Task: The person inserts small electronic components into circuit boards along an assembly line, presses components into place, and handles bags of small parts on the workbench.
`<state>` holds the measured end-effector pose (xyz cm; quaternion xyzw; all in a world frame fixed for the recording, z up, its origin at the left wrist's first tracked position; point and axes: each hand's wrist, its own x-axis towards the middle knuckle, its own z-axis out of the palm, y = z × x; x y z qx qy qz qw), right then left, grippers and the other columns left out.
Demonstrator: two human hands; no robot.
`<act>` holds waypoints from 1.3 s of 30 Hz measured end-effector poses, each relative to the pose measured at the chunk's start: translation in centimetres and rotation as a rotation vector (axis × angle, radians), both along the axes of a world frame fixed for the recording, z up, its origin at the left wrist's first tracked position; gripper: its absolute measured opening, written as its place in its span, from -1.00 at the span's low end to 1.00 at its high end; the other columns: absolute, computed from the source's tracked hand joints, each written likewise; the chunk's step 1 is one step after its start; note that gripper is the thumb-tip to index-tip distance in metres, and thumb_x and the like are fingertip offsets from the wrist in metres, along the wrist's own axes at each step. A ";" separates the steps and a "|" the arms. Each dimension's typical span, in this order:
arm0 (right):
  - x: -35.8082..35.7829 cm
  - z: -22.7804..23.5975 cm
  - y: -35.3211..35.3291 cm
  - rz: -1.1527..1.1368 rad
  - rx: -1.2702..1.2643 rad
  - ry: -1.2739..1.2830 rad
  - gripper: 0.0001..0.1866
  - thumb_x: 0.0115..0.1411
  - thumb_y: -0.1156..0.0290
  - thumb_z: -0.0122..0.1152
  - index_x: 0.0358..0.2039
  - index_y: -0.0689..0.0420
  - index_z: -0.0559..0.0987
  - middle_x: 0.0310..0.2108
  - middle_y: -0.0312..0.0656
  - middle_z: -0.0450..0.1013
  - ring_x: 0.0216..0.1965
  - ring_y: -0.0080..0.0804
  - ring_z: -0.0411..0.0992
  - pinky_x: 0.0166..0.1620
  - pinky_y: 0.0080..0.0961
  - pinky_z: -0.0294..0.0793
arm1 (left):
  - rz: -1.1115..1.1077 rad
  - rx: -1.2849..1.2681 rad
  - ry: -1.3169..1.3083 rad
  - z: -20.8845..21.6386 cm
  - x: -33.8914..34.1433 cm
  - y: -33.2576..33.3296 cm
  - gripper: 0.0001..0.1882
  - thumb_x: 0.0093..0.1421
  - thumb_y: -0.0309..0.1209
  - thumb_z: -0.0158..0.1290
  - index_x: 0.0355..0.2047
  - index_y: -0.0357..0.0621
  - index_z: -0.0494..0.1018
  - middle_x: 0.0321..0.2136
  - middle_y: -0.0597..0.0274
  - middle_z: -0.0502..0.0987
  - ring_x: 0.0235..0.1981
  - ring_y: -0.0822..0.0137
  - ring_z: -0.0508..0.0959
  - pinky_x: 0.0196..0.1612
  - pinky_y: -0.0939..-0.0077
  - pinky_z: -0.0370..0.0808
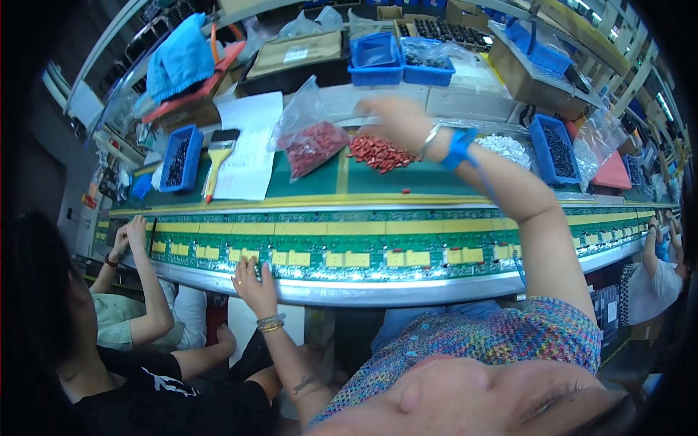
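My left hand [254, 282], with bracelets at the wrist, rests its fingertips on the near edge of a row of green circuit boards [317, 272]. Its fingers are apart, and nothing shows in them. Yellow blocks [347, 259] sit along the boards. Farther off, my right hand [396, 120] hovers by a loose pile of small red components [379, 154]; a blue wrist strap [459, 148] circles that wrist. Motion blurs its fingers, so what they hold, if anything, is hidden. Beside the pile, a clear plastic bag [314, 138] contains more red parts.
A brush [219, 161] lies on white paper [251, 134]. Blue bins [180, 158] of dark parts stand at both sides, with white parts [507, 150] at right. A metal rail [349, 292] edges the line. Co-workers' hands [131, 234] are at the far left and right.
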<state>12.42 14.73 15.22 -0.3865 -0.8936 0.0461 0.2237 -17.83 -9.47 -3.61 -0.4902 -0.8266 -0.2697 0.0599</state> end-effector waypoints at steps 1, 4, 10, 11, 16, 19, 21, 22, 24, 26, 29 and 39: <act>3.4 0.6 4.0 -0.080 0.200 0.055 -0.54 -0.08 0.25 0.29 -0.12 0.05 0.46 -0.18 -0.07 0.44 -0.12 -0.11 0.38 -0.05 -0.25 0.36 | -0.004 0.054 -0.073 0.3 -0.7 -0.3 -0.61 0.11 -0.25 0.02 -0.10 -0.23 0.43 0.06 -0.03 0.31 0.12 -0.05 0.21 0.18 0.09 0.04; 13.1 1.8 13.1 -0.608 0.455 -0.029 -0.11 -0.23 0.10 0.41 0.14 -0.05 0.21 0.13 -0.04 0.16 0.12 0.03 0.13 0.09 -0.18 0.25 | -0.012 0.124 0.043 4.9 2.9 2.9 -0.61 0.09 -0.31 0.05 -0.10 -0.24 0.42 0.07 -0.04 0.29 0.13 -0.11 0.18 0.15 0.09 0.10; 17.9 -3.0 26.3 -0.598 -0.072 0.113 -0.56 -0.05 -0.01 0.21 -0.20 -0.06 0.53 -0.02 -0.11 0.33 0.04 -0.08 0.26 0.04 -0.29 0.28 | -0.609 0.253 0.144 13.6 15.4 16.4 -0.62 0.01 -0.36 0.12 -0.13 -0.17 0.44 0.03 0.04 0.33 0.10 -0.06 0.23 0.12 0.14 0.17; 17.9 -3.1 28.0 -0.520 -0.161 0.346 -0.64 0.02 0.01 0.14 -0.30 -0.02 0.57 -0.14 -0.12 0.42 -0.04 -0.12 0.35 -0.01 -0.34 0.33 | -0.701 0.257 0.178 14.4 17.2 19.0 -0.62 0.00 -0.34 0.13 -0.13 -0.15 0.45 0.02 0.03 0.34 0.08 -0.05 0.26 0.10 0.18 0.20; 14.8 1.5 26.8 -0.237 0.017 0.732 -0.70 0.18 0.15 -0.03 -0.31 0.11 0.52 -0.37 -0.16 0.49 -0.28 -0.27 0.46 -0.19 -0.47 0.41 | -0.864 0.199 -0.096 14.7 21.8 29.3 -0.46 0.01 -0.29 0.15 0.01 -0.20 0.33 0.09 0.02 0.26 0.11 0.00 0.25 0.11 0.21 0.23; 17.3 3.6 23.1 -0.042 -0.208 0.906 -0.70 0.19 0.20 -0.03 -0.36 0.18 0.51 -0.46 -0.21 0.48 -0.42 -0.42 0.43 -0.30 -0.52 0.40 | -0.916 0.158 -0.548 15.7 25.7 33.4 -0.19 0.00 -0.25 0.19 0.18 -0.22 0.05 0.19 -0.05 0.08 0.17 0.04 0.18 0.14 0.24 0.20; 18.8 3.5 21.7 0.062 -0.199 0.887 -0.68 0.16 0.19 0.00 -0.43 0.22 0.52 -0.52 -0.21 0.47 -0.50 -0.49 0.40 -0.37 -0.53 0.38 | -0.944 0.131 -0.689 15.8 28.0 34.9 -0.09 -0.01 -0.25 0.20 0.22 -0.22 -0.09 0.22 -0.09 0.00 0.20 0.04 0.14 0.14 0.25 0.19; 19.0 3.7 20.3 0.156 -0.183 0.844 -0.69 0.17 0.19 0.01 -0.43 0.22 0.52 -0.55 -0.24 0.45 -0.52 -0.52 0.39 -0.39 -0.56 0.37 | -0.954 0.112 -0.827 15.6 28.4 35.1 0.02 -0.02 -0.25 0.22 0.25 -0.21 -0.24 0.24 -0.13 -0.08 0.22 0.04 0.09 0.15 0.26 0.18; 19.0 5.3 15.9 0.253 -0.292 0.815 -0.74 0.15 0.22 0.07 -0.44 0.18 0.53 -0.62 -0.31 0.42 -0.60 -0.61 0.35 -0.49 -0.63 0.34 | -0.993 0.086 -1.022 15.0 28.7 35.2 0.05 -0.02 -0.27 0.22 0.26 -0.21 -0.30 0.24 -0.15 -0.11 0.23 0.01 0.06 0.16 0.26 0.17; 20.2 6.0 14.3 0.230 -0.366 0.763 -0.77 0.18 0.25 0.04 -0.42 0.15 0.50 -0.58 -0.39 0.42 -0.58 -0.71 0.32 -0.51 -0.73 0.31 | -1.066 0.082 -1.320 13.9 29.7 34.4 0.07 -0.01 -0.32 0.22 0.26 -0.16 -0.36 0.21 -0.13 0.01 0.18 0.10 0.18 0.11 0.31 0.23; 21.5 5.5 12.6 0.191 -0.367 0.578 -0.80 0.21 0.27 0.01 -0.39 0.14 0.48 -0.57 -0.42 0.41 -0.56 -0.72 0.31 -0.51 -0.72 0.33 | -1.244 -0.042 -1.695 13.0 30.8 31.9 0.06 0.01 -0.34 0.20 0.26 -0.11 -0.39 0.04 0.03 0.29 0.00 0.29 0.38 0.01 0.40 0.34; 24.2 -1.4 4.6 0.144 -0.635 0.245 -0.86 0.09 0.33 0.17 -0.40 0.12 0.53 -0.63 -0.39 0.38 -0.61 -0.71 0.31 -0.53 -0.69 0.34 | -1.185 -0.327 -1.236 10.5 29.4 26.9 -0.56 -0.02 -0.55 0.10 -0.06 -0.26 0.39 -0.11 0.18 0.46 -0.11 0.38 0.46 -0.04 0.51 0.39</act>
